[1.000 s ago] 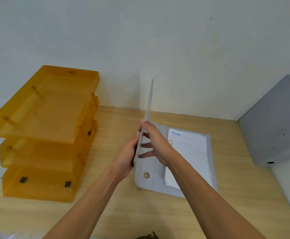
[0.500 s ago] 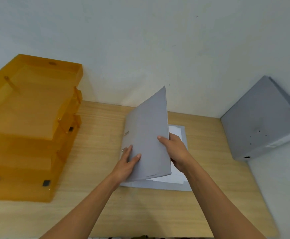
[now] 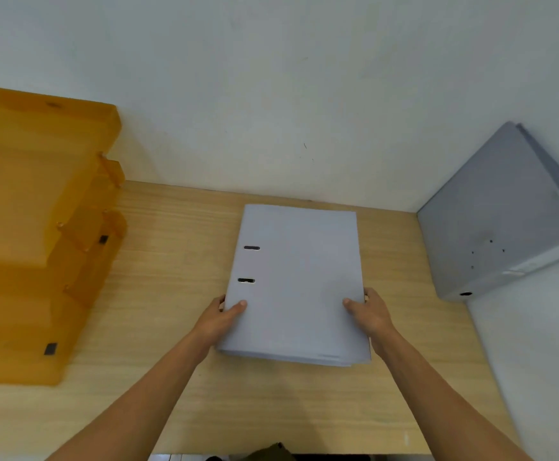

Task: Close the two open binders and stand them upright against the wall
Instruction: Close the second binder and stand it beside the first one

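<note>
A grey binder (image 3: 296, 281) lies flat and closed in the middle of the wooden desk (image 3: 171, 247), two dark slots near its left edge. My left hand (image 3: 219, 319) grips its near left edge, thumb on the cover. My right hand (image 3: 369, 312) grips its near right edge the same way. A second grey binder (image 3: 497, 221) stands closed at the right, leaning tilted in the corner against the wall.
A stack of three orange letter trays (image 3: 38, 234) fills the desk's left side against the back wall (image 3: 271, 94). A white side wall (image 3: 537, 361) bounds the desk on the right. Bare desk lies between the trays and the flat binder.
The binder's cover has swung from upright down to the right until shut. My hands have shifted to the binder's two near side edges.
</note>
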